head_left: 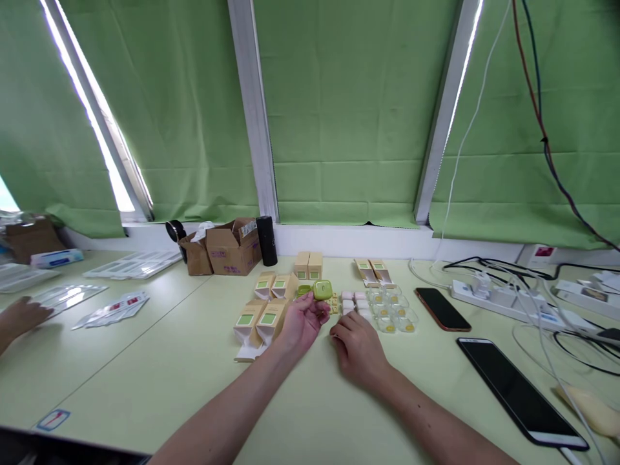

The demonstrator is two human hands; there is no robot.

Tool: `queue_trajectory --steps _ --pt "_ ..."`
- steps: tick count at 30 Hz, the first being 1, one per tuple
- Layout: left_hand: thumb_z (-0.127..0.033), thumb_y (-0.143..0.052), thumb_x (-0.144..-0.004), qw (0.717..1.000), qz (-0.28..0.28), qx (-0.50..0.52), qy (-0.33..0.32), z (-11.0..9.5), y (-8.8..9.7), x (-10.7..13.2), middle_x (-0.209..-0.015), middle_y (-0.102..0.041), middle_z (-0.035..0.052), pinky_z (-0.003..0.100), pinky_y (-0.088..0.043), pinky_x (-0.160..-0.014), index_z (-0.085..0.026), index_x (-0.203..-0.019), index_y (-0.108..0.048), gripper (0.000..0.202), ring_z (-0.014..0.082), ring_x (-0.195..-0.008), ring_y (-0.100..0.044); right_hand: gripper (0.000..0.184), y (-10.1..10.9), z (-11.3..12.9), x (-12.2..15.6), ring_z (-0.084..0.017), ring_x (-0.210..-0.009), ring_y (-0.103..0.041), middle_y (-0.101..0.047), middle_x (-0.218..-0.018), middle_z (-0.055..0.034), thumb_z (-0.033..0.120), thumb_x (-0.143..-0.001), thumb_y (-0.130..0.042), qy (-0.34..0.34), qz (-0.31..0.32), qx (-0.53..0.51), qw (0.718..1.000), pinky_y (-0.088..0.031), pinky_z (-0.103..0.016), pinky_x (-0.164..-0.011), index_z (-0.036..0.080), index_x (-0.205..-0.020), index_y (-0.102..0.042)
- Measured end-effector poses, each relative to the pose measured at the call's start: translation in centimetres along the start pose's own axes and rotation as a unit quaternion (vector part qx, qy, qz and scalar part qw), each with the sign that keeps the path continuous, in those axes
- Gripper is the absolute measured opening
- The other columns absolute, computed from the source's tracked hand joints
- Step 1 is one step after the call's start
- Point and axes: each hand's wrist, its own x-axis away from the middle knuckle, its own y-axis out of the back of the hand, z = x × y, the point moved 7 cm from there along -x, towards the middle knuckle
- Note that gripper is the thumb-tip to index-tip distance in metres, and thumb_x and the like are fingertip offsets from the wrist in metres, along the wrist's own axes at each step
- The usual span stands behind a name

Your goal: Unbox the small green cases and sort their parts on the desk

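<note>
Between the fingertips of my left hand (pixel 304 321) is a small rounded green case (pixel 322 289), held up above the table. Another green piece (pixel 303 290) shows just behind those fingers. My right hand (pixel 361 349) rests low to the right, fingers curled and pressed together; whatever they may hold is hidden. Just beyond it sit small pink and white blocks (pixel 347 296) and clear plastic cups with yellow centres (pixel 386 324). Small yellow pieces (pixel 334 302) lie between the hands. Beige boxes with green labels (pixel 246 321) stand left of my left hand.
More beige boxes (pixel 309 265) and opened cartons (pixel 374 272) stand behind. Cardboard boxes (pixel 233 248) and a black cylinder (pixel 266 241) line the wall. Phones (pixel 442 309), a tablet-like device (pixel 518 391) and a cabled power strip (pixel 513 303) lie right. Another person's hand (pixel 24 318) is far left.
</note>
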Motion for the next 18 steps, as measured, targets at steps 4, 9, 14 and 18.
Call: queue_trajectory --steps 4,9,14,18 --pt "-0.034 -0.074 -0.085 0.993 -0.017 -0.096 -0.062 -2.8 -0.2 -0.1 -0.069 -0.072 0.0052 0.026 -0.045 -0.056 -0.019 -0.080 -0.057 0.023 0.0176 -0.063 -0.068 0.025 -0.2 0.3 -0.2 -0.026 -0.114 -0.056 -0.073 -0.102 -0.0064 0.005 -0.084 -0.063 0.024 0.020 -0.001 0.999 -0.042 -0.039 -0.099 0.022 -0.101 -0.070" --pt "-0.044 -0.068 -0.090 0.856 -0.056 -0.444 -0.257 -9.0 -1.3 1.0 -0.071 -0.073 0.0038 0.031 -0.046 -0.065 -0.022 -0.081 -0.068 0.024 0.0201 -0.067 -0.065 0.028 -0.8 0.5 -0.5 -0.028 -0.138 -0.046 -0.071 -0.124 -0.0095 0.010 -0.089 -0.059 0.029 0.065 0.039 0.997 -0.027 -0.047 -0.119 0.020 -0.114 -0.067" --pt "-0.033 -0.064 -0.091 0.644 0.000 -0.670 -0.370 -10.7 -1.3 2.5 -0.085 -0.077 0.0056 0.043 -0.048 -0.088 -0.028 -0.084 -0.080 0.018 0.0280 -0.093 -0.062 0.029 -1.5 0.4 -0.7 -0.029 -0.144 -0.043 -0.069 -0.132 -0.0118 0.019 -0.096 -0.055 0.022 0.087 0.060 0.994 -0.023 -0.050 -0.122 0.020 -0.123 -0.065" --pt "-0.032 -0.067 -0.090 0.579 0.033 -0.724 -0.373 -9.5 0.7 2.8 -0.077 -0.076 0.0072 0.047 -0.044 -0.090 -0.031 -0.077 -0.080 0.018 0.0307 -0.094 -0.059 0.029 -1.7 0.3 -0.7 -0.030 -0.145 -0.042 -0.068 -0.134 -0.0121 0.022 -0.097 -0.055 0.020 0.087 0.054 0.995 -0.021 -0.051 -0.124 0.018 -0.125 -0.064"
